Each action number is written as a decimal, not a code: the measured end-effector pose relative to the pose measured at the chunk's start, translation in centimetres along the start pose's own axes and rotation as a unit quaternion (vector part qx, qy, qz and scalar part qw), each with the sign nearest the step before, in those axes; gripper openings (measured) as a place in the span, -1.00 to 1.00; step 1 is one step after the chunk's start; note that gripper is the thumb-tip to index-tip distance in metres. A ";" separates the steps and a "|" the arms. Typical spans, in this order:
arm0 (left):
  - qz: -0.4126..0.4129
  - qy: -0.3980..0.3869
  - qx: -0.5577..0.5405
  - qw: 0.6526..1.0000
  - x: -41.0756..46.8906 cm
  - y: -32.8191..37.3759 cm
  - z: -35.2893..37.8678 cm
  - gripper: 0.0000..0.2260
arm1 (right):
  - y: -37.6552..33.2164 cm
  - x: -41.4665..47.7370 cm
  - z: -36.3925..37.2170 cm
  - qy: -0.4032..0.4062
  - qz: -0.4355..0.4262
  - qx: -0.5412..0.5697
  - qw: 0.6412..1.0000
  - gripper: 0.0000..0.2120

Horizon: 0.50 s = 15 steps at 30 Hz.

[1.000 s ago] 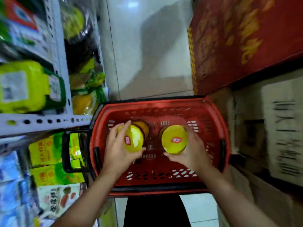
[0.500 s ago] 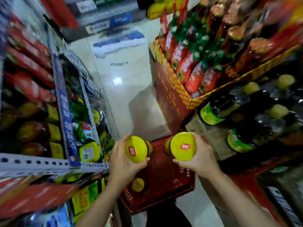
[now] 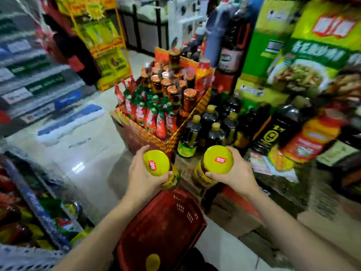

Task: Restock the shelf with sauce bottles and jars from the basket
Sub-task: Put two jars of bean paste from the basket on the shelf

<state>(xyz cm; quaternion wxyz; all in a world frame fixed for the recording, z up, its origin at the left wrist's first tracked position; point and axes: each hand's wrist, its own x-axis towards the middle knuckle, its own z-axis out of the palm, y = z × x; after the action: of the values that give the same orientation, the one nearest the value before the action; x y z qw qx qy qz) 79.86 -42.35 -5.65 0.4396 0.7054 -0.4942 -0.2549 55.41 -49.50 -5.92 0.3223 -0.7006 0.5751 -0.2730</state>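
With the left hand (image 3: 143, 174) and right hand (image 3: 233, 171) each gripping a yellow-lidded jar (image 3: 156, 162) at lower centre above the red basket (image 3: 162, 227), keep both upright while moving them to the shelf of dark bottles (image 3: 213, 124) at right.

Both hands (image 3: 144, 173) (image 3: 234, 173) are full, each wrapped round a jar (image 3: 157, 163) (image 3: 217, 160), with a clear gap between them. Ahead left, the tiled floor (image 3: 88, 145) lies open. Straight ahead a red display box (image 3: 140, 135) packed with sauces blocks the way. Dark bottles (image 3: 195, 132) crowd the right, just beyond the right jar. The basket (image 3: 160, 227) sits below.
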 end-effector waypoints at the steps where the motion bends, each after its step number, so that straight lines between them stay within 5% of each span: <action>1: 0.012 -0.015 -0.009 1.000 0.0 0.8 0.3 -0.14 | 0.2 -0.9 -0.9 0.024 0.010 0.007 1.000 -0.09; 4: 0.068 -0.075 -0.004 0.995 -0.3 3.5 2.1 -0.18 | 1.2 -4.4 -4.5 0.109 0.027 0.009 0.994 -0.20; 15: 0.261 -0.308 0.011 0.915 -7.6 17.4 15.4 -0.23 | 7.2 -22.7 -19.7 0.272 0.152 -0.030 0.950 -0.15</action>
<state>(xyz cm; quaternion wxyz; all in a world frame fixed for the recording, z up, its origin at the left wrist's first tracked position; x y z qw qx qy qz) 56.46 -43.17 1.55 0.3090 0.4427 -0.7742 -0.3304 31.75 -30.85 0.96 0.1695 -0.5135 0.7486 -0.3836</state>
